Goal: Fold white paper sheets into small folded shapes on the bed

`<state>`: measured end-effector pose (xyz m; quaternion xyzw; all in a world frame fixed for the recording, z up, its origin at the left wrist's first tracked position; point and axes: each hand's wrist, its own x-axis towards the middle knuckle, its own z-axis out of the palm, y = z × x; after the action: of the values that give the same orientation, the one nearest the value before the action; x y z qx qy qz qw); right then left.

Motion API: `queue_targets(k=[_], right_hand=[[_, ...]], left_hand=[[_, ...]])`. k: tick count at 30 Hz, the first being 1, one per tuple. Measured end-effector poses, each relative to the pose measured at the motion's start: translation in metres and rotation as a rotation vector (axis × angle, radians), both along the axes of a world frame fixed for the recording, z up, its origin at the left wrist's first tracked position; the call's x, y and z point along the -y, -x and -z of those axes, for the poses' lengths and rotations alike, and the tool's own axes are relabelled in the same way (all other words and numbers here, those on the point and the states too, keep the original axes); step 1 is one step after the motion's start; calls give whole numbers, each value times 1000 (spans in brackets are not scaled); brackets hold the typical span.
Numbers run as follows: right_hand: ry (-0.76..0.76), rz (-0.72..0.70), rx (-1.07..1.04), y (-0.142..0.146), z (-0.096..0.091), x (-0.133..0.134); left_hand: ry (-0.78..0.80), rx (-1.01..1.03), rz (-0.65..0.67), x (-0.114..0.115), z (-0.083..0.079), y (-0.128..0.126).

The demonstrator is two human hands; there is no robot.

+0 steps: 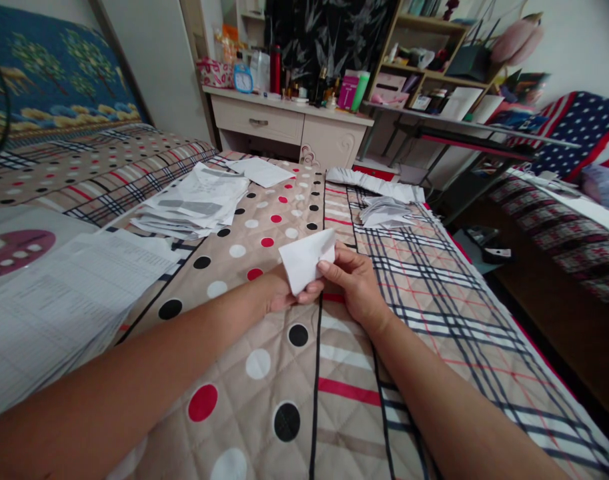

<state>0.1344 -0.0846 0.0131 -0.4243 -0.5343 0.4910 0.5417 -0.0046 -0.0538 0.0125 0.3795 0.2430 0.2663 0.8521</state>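
Folded white paper point(307, 260), blank on the faces that show, is held up over the middle of the quilted bedspread point(264, 407), between the person's two hands. The right hand point(354, 280) pinches its right edge, thumb in front and fingers behind. The left hand point(290, 297) lies behind and beneath it with fingers curled under the lower corner; its thumb is hidden, so I cannot tell how firmly it grips. At the left, printed sheets point(94, 287) carry rows of fine text and ruled lines, too small to read, next to a pink oval print point(19, 252) with pale shapes. Farther off, a stack of papers point(194, 200) shows grey printed blocks, also unreadable, with a pale sheet point(264, 172) just beyond it. To the right lie a pile of folded papers point(387, 212) and a long white paper bundle point(374, 183). On the dresser point(257, 121), the blue clock point(243, 79) has a dial too small to read; the lettering on the magenta box point(348, 91) is likewise illegible.
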Motion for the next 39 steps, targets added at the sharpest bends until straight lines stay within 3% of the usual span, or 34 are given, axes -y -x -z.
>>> queue_targets(k=[4, 8, 10, 12, 16, 18, 20, 30, 35, 39], right_hand=[[106, -52, -157, -4, 3, -4], [167, 84, -133, -11, 5, -10], [170, 123, -38, -14, 7, -14], [121, 159, 142, -18, 10, -16], [-6, 247, 548, -23, 15, -20], [-17, 285, 703, -23, 15, -20], [-7, 317, 831, -22, 13, -20], [95, 470, 1168, -11, 2, -17], [-63, 520, 1188, -12, 8, -15], [-206, 441, 1174, -12, 10, -13]], left_hand=[[-89, -276, -124, -4, -2, -7], [-22, -276, -441, -18, -4, 2], [-95, -263, -516, -24, -3, 9], [-344, -343, -561, -27, 1, 15], [-1021, -697, -546, -25, 11, 17], [-1238, -845, -515, -22, 14, 14], [-1347, -942, -513, -20, 15, 11], [-1348, -987, -563, -23, 15, 8], [-1318, -962, -581, -26, 18, 8], [-1348, -936, -620, -26, 20, 7]])
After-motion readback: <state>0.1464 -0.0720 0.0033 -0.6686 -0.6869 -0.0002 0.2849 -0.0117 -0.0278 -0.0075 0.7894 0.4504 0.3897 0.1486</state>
